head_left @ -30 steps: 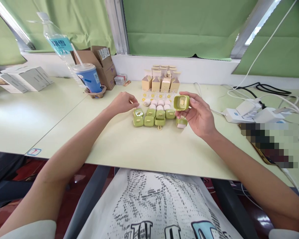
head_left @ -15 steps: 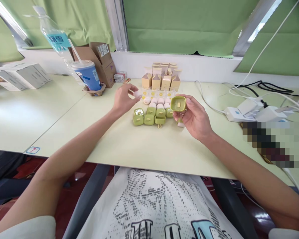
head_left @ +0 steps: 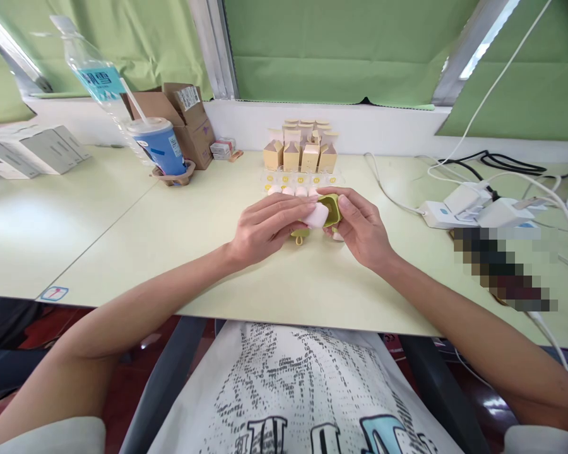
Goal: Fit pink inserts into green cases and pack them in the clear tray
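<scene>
My right hand (head_left: pixel 362 230) grips a small green square case (head_left: pixel 331 208) above the table, its open side turned toward my left hand. My left hand (head_left: pixel 265 228) pinches a small pale pink rounded piece (head_left: pixel 316 216) and holds it against the case's opening. Both hands meet over a cluster of more green cases, of which only one loop end (head_left: pixel 301 237) shows below my fingers. A row of pink pieces (head_left: pixel 288 190) lies just behind my hands, and several small tan cartons (head_left: pixel 301 155) stand behind that.
A blue lidded cup with a straw (head_left: pixel 159 147), a water bottle (head_left: pixel 93 77) and brown cardboard boxes (head_left: pixel 185 120) stand at the back left. White boxes (head_left: pixel 33 150) lie far left. Power adapters and cables (head_left: pixel 473 205) spread at the right on the pale green table (head_left: pixel 274 284).
My left hand picked a pink piece from the row and carried it right to the green case. My right hand lowered the case toward the table.
</scene>
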A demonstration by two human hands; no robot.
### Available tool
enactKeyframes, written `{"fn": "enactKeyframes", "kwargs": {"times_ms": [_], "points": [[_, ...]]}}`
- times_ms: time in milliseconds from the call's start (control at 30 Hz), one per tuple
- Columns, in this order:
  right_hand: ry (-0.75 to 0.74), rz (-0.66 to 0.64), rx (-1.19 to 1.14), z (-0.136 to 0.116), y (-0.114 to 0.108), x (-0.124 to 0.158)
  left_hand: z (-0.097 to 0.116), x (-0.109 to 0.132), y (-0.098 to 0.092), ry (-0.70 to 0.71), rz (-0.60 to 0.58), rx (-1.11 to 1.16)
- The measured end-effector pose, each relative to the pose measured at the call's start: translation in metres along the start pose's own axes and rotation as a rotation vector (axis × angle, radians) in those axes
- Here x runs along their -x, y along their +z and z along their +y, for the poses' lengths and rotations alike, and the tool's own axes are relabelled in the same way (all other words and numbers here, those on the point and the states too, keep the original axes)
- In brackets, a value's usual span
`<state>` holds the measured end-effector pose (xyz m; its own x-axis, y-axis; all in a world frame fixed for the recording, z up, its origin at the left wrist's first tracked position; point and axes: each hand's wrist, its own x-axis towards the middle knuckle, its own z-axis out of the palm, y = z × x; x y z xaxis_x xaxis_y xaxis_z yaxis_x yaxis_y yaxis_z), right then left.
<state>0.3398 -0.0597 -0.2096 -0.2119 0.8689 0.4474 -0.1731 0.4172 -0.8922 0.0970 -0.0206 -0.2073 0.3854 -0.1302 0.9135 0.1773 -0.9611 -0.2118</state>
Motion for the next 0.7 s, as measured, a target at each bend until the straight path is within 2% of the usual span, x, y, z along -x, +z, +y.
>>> {"fn": "enactKeyframes", "kwargs": {"times_ms": [400,600,700], "points": [[-0.134,-0.045,0.096,-0.002,0.000,0.001,0.001,0.002,0.000,0.021,0.049,-0.071],[-0.069,-0.079,0.077,-0.002,0.000,0.000,-0.004,0.007,-0.001,0.081,0.012,-0.184],[-0.019,-0.114,0.062,0.001,-0.002,-0.002,-0.003,0.010,0.001,0.047,-0.034,-0.165]]}}
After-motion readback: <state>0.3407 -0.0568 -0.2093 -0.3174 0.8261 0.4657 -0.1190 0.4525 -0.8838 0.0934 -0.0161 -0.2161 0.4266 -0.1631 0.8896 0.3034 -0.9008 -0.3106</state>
